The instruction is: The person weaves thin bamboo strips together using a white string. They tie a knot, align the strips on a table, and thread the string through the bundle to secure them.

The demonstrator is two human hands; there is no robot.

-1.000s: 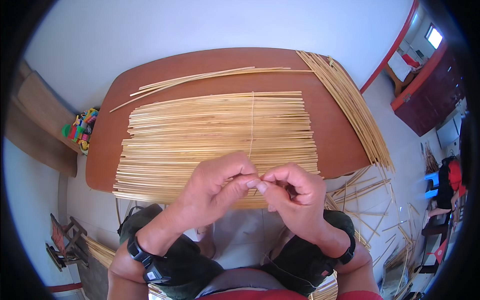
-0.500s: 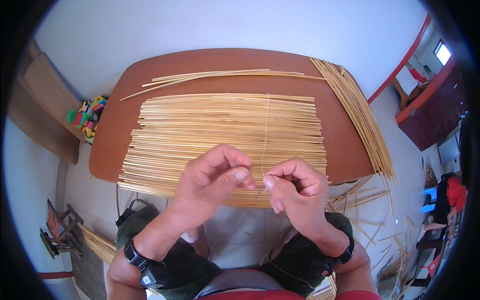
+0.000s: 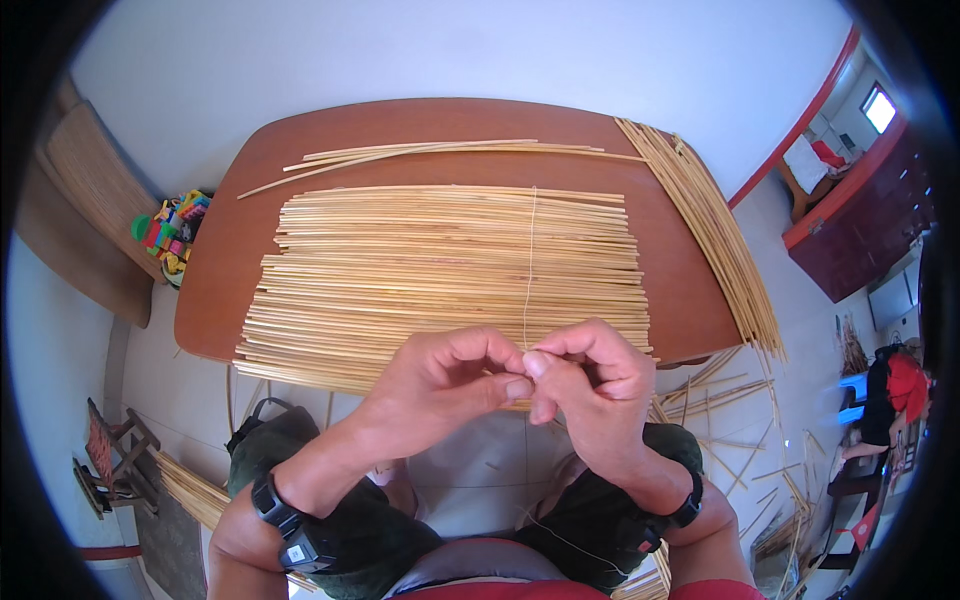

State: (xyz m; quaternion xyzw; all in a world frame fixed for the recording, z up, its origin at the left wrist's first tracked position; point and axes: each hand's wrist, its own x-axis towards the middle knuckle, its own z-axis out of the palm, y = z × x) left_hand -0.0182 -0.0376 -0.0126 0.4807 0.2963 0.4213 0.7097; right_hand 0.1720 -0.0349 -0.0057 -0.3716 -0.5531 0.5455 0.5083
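A flat mat of thin straw-coloured stalks [image 3: 430, 275] lies side by side on the brown table [image 3: 215, 290], its near edge reaching the table's front. One pale thread [image 3: 532, 250] crosses the stalks right of the middle and runs down to my fingers. My right hand [image 3: 598, 385] pinches that thread between thumb and forefinger, just over the near edge. Up against it, my left hand [image 3: 445, 385] is closed in a pinch, its fingertips meeting the right hand's. Whatever sits between the left fingertips is hidden or too fine to make out.
Several loose stalks [image 3: 440, 148] lie behind the mat, and a long bundle [image 3: 700, 220] hangs over the table's right edge. More stalks litter the floor [image 3: 730, 420] at right. Coloured toy blocks [image 3: 172, 235] stand left; a person in red [image 3: 905, 385] is far right.
My left hand has moved right and slightly down, its spread fingers closing to a pinch against the right hand. The right hand keeps its hold on the thread.
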